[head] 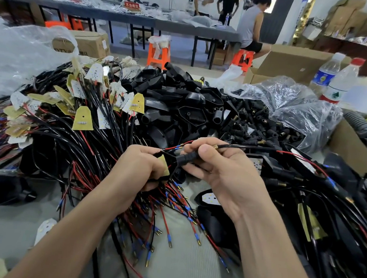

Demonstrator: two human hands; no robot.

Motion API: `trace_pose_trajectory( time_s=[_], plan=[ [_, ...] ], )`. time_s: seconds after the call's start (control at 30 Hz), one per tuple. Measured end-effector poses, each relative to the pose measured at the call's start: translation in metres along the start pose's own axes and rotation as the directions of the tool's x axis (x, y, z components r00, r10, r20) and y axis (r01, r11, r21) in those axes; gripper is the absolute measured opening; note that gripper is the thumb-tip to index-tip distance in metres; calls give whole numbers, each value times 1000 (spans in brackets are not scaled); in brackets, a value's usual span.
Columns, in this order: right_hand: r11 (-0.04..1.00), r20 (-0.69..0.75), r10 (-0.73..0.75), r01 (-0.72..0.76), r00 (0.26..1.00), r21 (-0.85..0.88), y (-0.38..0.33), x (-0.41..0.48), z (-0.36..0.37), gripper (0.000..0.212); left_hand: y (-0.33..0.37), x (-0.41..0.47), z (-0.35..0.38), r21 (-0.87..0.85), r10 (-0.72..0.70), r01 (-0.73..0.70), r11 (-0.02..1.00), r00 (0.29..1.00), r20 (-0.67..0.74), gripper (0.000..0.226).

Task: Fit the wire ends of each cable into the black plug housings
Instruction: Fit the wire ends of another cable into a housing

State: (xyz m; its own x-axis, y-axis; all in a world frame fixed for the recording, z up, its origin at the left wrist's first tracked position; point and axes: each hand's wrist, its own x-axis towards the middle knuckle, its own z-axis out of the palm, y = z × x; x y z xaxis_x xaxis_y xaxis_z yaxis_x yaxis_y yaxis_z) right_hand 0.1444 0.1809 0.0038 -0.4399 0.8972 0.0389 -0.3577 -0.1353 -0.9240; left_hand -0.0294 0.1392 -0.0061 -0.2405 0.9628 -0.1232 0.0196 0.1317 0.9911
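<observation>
Grey counter point(9, 220) shows bare only at 7 o'clock and in a narrow strip at 6 o'clock; every other side is heaped. At centre the left hand point(139, 168) has its fingers curled round a black plug housing point(169, 159) with a yellow board in it. Just at its 3 o'clock side, the right hand point(221, 174) pinches a black connector sleeve point(187, 157) between thumb and fingers, the sleeve's end against the housing. A black cable point(253, 147) runs from this hand toward 3 o'clock, and a red wire end point(177, 146) sticks out above the housing. Loose housings point(177, 95) pile up at 12 o'clock, and a cable bundle point(80, 144) fills 9 to 10 o'clock. At 2 o'clock lies a plastic bag point(293, 103) of small plugs, near 2 bottles point(327, 73). A cardboard box point(349, 148) edges in at 3 o'clock. Brass-tipped wire ends point(167, 233) fan across the counter between the forearms.
</observation>
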Motion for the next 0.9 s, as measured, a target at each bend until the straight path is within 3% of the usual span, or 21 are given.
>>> trace_pose_trajectory(
  time_s=[0.07,0.2,0.27,0.37,0.53,0.63,0.77,0.9],
  plan=[
    [997,1,8,-8,1000,73,0,2,0,14,0,-1,2,37,4,-3,999,1000,-31,27],
    [973,-62,18,-4,998,229,0,3,2,10,-5,-10,8,339,247,-210,917,967,-70,16],
    [980,-120,12,12,993,201,2,5,4,14,-8,-11,11,314,254,-216,924,964,-84,14],
    [995,-165,8,9,986,102,4,5,6,20,-10,-5,10,197,148,-128,972,985,-92,20],
    [999,-139,35,-29,990,42,2,3,7,21,-12,-1,4,183,73,-60,981,995,-63,32],
    [999,-77,45,-43,996,29,-1,1,7,24,-7,-5,6,79,37,-36,996,999,-9,27],
    [997,-84,-29,22,996,-75,6,1,16,29,-7,-6,11,18,74,-75,997,996,46,27],
    [996,-67,-29,24,997,-81,9,3,14,29,-12,-2,13,-5,98,-99,995,995,-28,51]
  ],
)
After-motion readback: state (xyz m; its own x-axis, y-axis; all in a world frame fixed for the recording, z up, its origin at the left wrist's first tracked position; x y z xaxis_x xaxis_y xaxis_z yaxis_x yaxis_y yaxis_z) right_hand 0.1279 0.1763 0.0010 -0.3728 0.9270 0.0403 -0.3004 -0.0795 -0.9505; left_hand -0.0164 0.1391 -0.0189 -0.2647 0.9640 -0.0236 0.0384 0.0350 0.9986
